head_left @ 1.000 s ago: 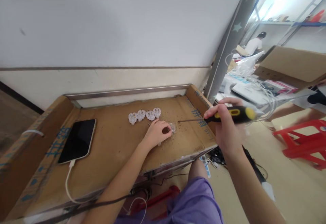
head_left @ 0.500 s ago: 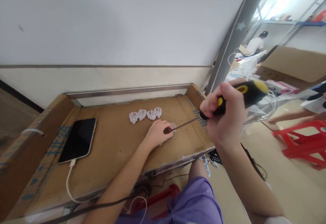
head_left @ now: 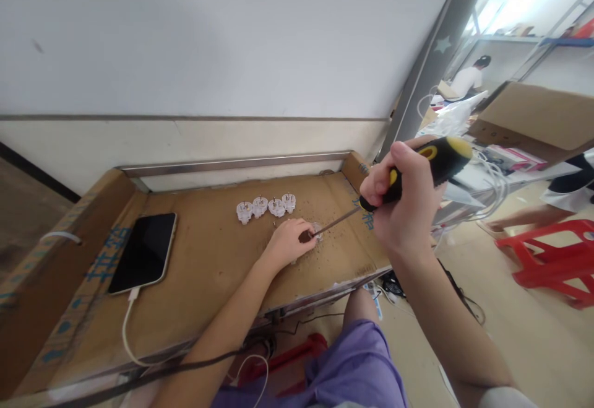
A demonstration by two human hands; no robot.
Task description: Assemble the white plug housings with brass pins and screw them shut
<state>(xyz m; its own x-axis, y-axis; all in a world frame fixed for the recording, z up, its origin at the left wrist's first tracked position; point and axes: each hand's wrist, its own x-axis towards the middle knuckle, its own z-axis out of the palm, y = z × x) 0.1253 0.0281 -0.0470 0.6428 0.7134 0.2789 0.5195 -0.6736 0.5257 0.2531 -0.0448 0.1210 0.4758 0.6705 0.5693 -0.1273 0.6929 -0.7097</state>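
My right hand [head_left: 411, 200] is wrapped round the black and yellow handle of a screwdriver [head_left: 449, 159], raised above the right side of the cardboard-lined bench. Its thin shaft slants down leftward, the tip meeting a small clear plastic part [head_left: 318, 232] at my left fingertips. My left hand [head_left: 286, 242] pinches that part against the cardboard, hiding most of it. Small dark specks lie around it. Behind my left hand, several whitish clear plastic plug pieces [head_left: 244, 210] with metal pins pointing up stand in a row.
A phone [head_left: 143, 253] with a white charging cable [head_left: 125, 330] lies at the left of the cardboard surface [head_left: 204, 259]. Raised cardboard walls edge both sides. A red stool [head_left: 547, 259] and an open carton [head_left: 533, 114] are at right; another person [head_left: 468, 80] sits far back.
My right hand and the screwdriver handle have shifted slightly left, while the tip stays at the clear plastic part. My left hand keeps its place.
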